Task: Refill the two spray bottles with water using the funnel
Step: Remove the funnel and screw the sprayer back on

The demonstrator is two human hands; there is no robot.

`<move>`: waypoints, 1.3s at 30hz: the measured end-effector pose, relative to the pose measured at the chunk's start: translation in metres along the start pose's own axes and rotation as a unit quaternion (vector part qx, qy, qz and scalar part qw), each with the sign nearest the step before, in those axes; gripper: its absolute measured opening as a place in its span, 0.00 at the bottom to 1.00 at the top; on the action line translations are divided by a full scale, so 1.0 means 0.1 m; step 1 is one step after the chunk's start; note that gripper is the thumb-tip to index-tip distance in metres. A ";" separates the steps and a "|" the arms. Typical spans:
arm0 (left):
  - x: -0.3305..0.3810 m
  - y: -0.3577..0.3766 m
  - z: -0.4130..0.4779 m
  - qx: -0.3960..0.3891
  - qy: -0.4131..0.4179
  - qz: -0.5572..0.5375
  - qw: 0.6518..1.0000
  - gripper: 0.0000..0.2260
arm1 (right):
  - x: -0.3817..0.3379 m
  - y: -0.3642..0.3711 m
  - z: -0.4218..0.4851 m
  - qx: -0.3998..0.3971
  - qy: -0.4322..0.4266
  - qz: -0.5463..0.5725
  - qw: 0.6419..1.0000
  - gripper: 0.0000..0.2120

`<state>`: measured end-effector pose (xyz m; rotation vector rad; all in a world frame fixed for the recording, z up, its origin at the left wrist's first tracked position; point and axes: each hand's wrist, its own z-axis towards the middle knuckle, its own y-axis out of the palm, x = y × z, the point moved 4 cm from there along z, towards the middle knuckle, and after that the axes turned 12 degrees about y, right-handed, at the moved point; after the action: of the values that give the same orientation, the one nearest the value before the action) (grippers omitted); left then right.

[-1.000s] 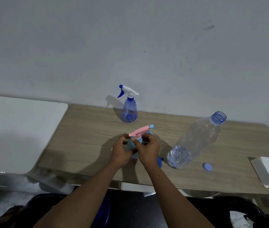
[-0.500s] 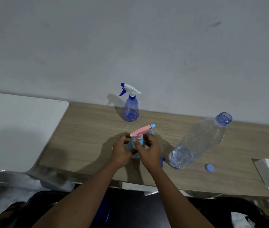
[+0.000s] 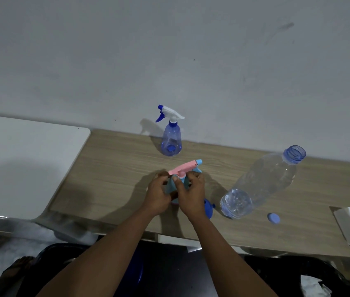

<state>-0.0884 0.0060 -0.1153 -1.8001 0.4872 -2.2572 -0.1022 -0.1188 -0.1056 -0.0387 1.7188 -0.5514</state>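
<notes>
Wooden bench (image 3: 109, 168) by a grey wall (image 3: 212, 61): left hand (image 3: 158, 197) and right hand (image 3: 192, 199) both curl their fingers (image 3: 163, 176) round the pink-topped spray bottle (image 3: 183, 169) mid-bench; blue spray bottle (image 3: 171, 140) stands behind, funnel (image 3: 208, 207) and uncapped water bottle (image 3: 264, 181) rightward

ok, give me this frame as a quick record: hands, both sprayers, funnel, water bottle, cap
left hand: grips the body of the pink-headed spray bottle
right hand: fingers pinch that bottle's neck, just under the pink head
pink-headed spray bottle: head on
blue spray bottle: untouched, at the far edge of the table, white head on
funnel: blue, on the table beside the right wrist, partly hidden
water bottle: clear, cap off, right of the funnel
cap: blue, loose on the table, right of the water bottle
refill: not started, both heads still on
</notes>
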 end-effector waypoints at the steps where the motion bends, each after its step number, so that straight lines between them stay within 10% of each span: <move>1: 0.00 0.00 0.00 0.002 0.011 0.008 1.000 0.21 | -0.01 0.00 0.00 0.014 0.005 0.006 1.000 0.12; 13: 0.00 -0.03 0.10 -0.035 0.057 0.008 0.998 0.18 | 0.05 -0.03 0.03 -0.048 0.010 0.001 0.999 0.20; 27: -0.14 0.04 0.00 0.008 -0.006 -0.036 0.999 0.21 | -0.11 -0.07 -0.12 0.094 0.033 0.067 0.993 0.14; 33: -0.21 0.06 -0.11 0.001 -0.025 -0.057 0.998 0.29 | -0.14 -0.12 -0.03 -0.013 0.019 0.073 0.997 0.35; 39: -0.14 -0.03 -0.20 -0.035 0.043 -0.021 0.998 0.30 | -0.30 -0.05 0.06 -0.084 -0.027 0.083 0.993 0.29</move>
<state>-0.1049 0.0164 -0.1306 -1.7670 0.5559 -2.3817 -0.0911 -0.1157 -0.0767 -0.0287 1.6938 -0.2797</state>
